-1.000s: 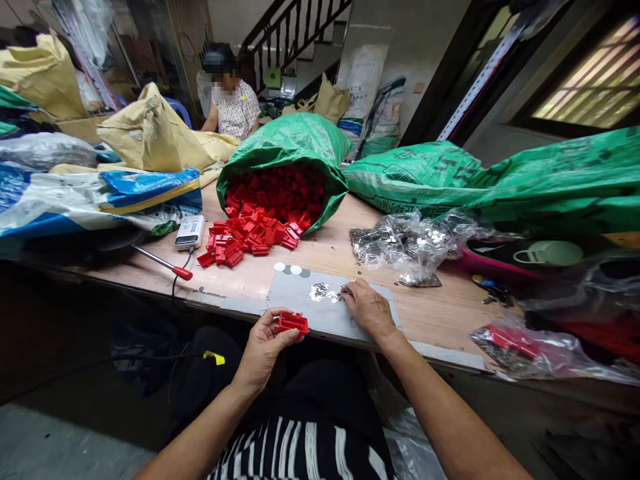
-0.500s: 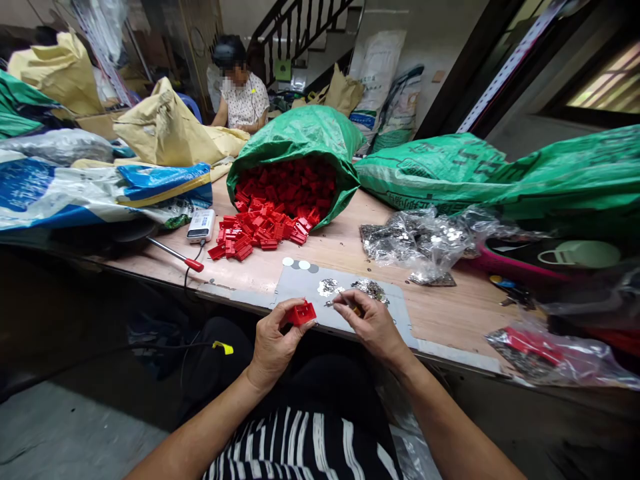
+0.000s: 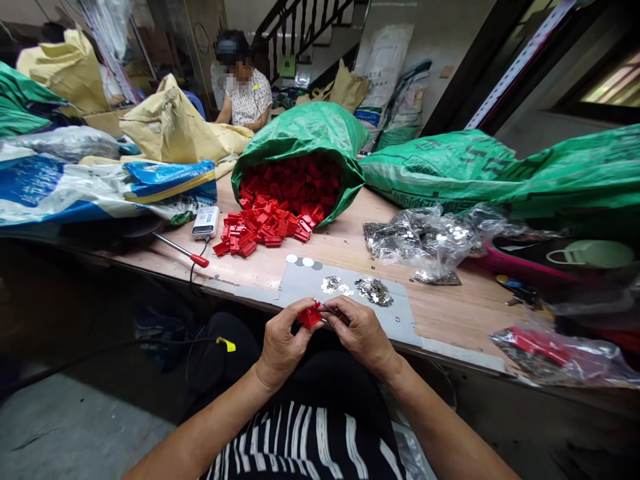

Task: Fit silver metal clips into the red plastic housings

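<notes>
A small red plastic housing [image 3: 311, 315] is pinched between the thumb and fingers of my left hand [image 3: 287, 339], just in front of the table edge. My right hand [image 3: 361, 331] is closed round a slim dark tool [image 3: 336, 313], which might be tweezers. The tool's tip meets the housing's right side; whatever it carries there is too small to make out. Beyond my hands, a grey mat [image 3: 400, 321] bears a heap of small shiny metal pieces [image 3: 375, 291] and a smaller, paler heap [image 3: 332, 285].
Red housings [image 3: 265, 227] spill from a green sack [image 3: 305, 127]. A white power bank [image 3: 205, 222] and a red-handled rod [image 3: 183, 251] lie left. Clear bags of metal parts [image 3: 425, 237] and a pink tray [image 3: 520, 261] stand right. Across the table sits another person [image 3: 246, 97].
My right hand has moved left and brought the tool against the red housing. My left hand has shifted slightly right, still holding the housing. The whole view has shifted a little.
</notes>
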Demonstrator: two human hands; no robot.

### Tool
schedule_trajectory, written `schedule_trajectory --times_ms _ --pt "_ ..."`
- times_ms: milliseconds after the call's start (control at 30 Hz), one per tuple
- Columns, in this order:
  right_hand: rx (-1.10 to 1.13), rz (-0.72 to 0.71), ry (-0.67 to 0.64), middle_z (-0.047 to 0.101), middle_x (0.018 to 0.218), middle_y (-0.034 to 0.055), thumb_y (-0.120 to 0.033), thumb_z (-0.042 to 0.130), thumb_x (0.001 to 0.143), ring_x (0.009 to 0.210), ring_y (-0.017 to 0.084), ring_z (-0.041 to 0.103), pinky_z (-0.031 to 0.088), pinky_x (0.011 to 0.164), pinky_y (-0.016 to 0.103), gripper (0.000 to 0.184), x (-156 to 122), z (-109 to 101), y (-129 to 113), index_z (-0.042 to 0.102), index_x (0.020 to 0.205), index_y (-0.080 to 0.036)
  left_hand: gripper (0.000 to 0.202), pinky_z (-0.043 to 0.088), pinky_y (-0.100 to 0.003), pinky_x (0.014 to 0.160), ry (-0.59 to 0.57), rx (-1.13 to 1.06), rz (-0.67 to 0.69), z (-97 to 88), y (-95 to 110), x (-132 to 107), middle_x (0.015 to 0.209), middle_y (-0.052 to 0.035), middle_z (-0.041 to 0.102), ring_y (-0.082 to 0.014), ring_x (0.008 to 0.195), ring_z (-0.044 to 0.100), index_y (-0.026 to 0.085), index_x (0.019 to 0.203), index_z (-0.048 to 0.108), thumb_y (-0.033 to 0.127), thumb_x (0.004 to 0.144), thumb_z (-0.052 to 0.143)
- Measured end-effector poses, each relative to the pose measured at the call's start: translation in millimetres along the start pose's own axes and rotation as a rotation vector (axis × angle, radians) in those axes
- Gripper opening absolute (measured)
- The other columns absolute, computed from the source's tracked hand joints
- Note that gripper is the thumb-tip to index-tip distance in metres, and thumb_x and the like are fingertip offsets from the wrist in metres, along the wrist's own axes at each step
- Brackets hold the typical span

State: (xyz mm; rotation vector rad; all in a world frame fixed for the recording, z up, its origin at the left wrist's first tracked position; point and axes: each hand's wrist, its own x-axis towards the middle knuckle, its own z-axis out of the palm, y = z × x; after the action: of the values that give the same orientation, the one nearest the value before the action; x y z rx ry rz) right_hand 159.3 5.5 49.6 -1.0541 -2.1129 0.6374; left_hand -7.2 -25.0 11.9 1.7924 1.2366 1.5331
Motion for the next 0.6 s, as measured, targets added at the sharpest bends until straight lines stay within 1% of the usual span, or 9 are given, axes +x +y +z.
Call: schedule_trajectory --times_ms 67,167,233,333,433,600 --pt "0.028 -0.002 -0.013 0.063 0.081 0.0037 -0.019 0.052 0.09 0.075 0.016 0.059 0.046 0.07 0.027 0.011 0.1 -0.8 -1.4 0.063 0.09 -0.02 0.033 0.053 -0.031 0.09 0.008 -0.025 -0.017 1.3 0.1 -1.4 0.112 -0.0054 0.069 -0.0189 0.102 0.066 0.023 0.114 0.059 0.022 0.081 0.066" --pt "0.126 0.022 -0.032 0.062 0.084 0.0044 -0.023 0.052 0.091 0.079 0.016 0.058 0.046 0.072 0.028 0.013 0.1 -3.3 0.0 0.065 0.091 -0.02 0.034 0.053 -0.032 0.091 0.028 -0.065 -0.055 2.6 0.5 -3.4 0.112 -0.0052 0.069 -0.0194 0.102 0.066 0.023 0.114 0.059 0.022 0.081 0.066" --pt "0.189 0.08 -0.019 0.062 0.085 0.004 -0.027 0.052 0.091 0.078 0.016 0.057 0.046 0.071 0.027 0.015 -0.3 -5.2 3.4 0.065 0.093 -0.02 0.034 0.053 -0.032 0.091 0.029 -0.083 -0.075 2.6 1.0 -4.3 0.112 -0.0049 0.069 -0.0197 0.102 0.066 0.024 0.114 0.059 0.022 0.081 0.067" --pt "0.247 0.201 0.02 0.061 0.083 0.0019 -0.033 0.054 0.09 0.071 0.014 0.053 0.043 0.066 0.025 0.017 -1.5 -6.3 8.9 0.064 0.094 -0.02 0.035 0.052 -0.032 0.092 0.016 -0.091 -0.084 1.8 2.1 -4.9 0.114 -0.0045 0.068 -0.0199 0.104 0.066 0.025 0.115 0.059 0.022 0.081 0.067" --pt "0.324 0.268 -0.008 0.058 0.081 -0.0004 -0.036 0.059 0.086 0.071 0.013 0.05 0.041 0.066 0.024 0.017 -2.1 -4.4 10.9 0.06 0.09 -0.02 0.036 0.053 -0.032 0.092 -0.001 -0.084 -0.064 1.1 4.2 -4.6 0.115 -0.0044 0.068 -0.0193 0.104 0.065 0.025 0.116 0.058 0.02 0.081 0.067" --pt "0.445 0.317 -0.055 0.048 0.074 -0.0035 -0.04 0.064 0.08 0.069 0.012 0.044 0.038 0.065 0.025 0.024 -1.2 0.4 10.7 0.051 0.082 -0.02 0.037 0.055 -0.029 0.089 -0.059 -0.072 0.02 0.2 9.7 -5.5 0.113 -0.0037 0.069 -0.0172 0.101 0.067 0.026 0.117 0.058 0.013 0.082 0.063"
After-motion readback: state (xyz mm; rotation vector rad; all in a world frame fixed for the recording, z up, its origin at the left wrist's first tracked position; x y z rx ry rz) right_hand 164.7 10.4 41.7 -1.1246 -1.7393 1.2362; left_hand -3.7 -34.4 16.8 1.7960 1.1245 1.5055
